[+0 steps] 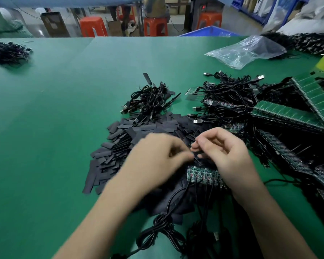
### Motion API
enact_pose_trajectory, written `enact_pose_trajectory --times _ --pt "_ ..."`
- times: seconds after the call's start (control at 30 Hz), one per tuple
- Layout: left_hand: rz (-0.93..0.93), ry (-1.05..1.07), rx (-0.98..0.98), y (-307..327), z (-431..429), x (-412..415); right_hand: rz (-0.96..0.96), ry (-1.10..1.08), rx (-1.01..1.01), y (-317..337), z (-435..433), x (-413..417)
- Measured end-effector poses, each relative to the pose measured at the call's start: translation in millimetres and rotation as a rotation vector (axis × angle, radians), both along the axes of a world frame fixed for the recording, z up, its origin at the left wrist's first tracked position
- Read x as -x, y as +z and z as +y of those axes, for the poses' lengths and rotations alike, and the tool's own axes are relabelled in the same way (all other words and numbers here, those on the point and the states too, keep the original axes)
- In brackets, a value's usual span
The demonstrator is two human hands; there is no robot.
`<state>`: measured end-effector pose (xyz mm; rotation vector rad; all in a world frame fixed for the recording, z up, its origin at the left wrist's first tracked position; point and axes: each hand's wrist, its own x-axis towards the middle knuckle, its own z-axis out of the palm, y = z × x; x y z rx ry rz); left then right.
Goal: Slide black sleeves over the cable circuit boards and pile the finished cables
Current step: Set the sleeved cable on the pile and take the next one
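Observation:
My left hand [157, 156] and my right hand [224, 150] meet over a heap of flat black sleeves [120, 146]. Between their fingertips both pinch one small black sleeve [195, 153]; the left hand is blurred. Just below lies a green strip of joined circuit boards [202, 174] with black cables [161, 227] running from it toward me. A pile of sleeved cables [151, 100] sits beyond the sleeve heap.
Unsleeved USB cables with boards [230, 98] lie right of centre, green board panels [292, 113] stacked further right. A clear plastic bag [245, 51] lies at the back right, another cable heap [7, 53] at the far left on the green mat [54, 128].

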<state>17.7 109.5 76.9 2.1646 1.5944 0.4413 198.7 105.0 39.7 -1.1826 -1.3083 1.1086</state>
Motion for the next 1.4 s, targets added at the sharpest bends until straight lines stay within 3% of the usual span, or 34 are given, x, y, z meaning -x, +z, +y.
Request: enact_pose_trajectory --times 0.1,0.23,0.37,0.57,0.83,0.9,1.07,1.2,1.4 --pt "0.167 0.042 -0.015 -22.7 -25.0 -12.5 -0.412 0.008 -0.091 6.3 -2.7 -9.4" --pt "0.157 0.069 -0.081 -44.7 -36.2 -14.1 -0.908 0.121 -0.071 12.2 -12.1 -25.4" --pt "0.092 0.058 -0.109 -54.6 -35.1 -13.2 -1.154 0.254 -0.044 6.8 -24.3 -28.1" --pt "-0.248 0.005 -0.031 -59.4 -34.2 -13.9 -1.148 0.213 -0.103 -0.6 -30.8 -27.8" --pt "-0.381 0.103 -0.131 -65.0 -36.7 -8.8 -0.908 0.134 -0.135 -2.0 -32.5 -32.5" --pt "-0.451 0.111 -0.076 -63.8 -35.6 -9.2 -0.802 0.137 -0.143 3.4 -32.2 -32.0" --pt "-0.844 0.054 0.175 -58.4 -32.5 -4.5 -0.686 0.162 -0.130 20.3 -25.7 -31.6" --pt "-0.943 0.037 0.248 -59.1 -30.5 0.3 -0.772 0.288 -0.114 24.7 -22.1 -29.5" --pt "-1.070 -0.070 0.332 -54.2 -29.2 4.4 -0.694 0.370 -0.074 28.4 -15.1 -33.3"
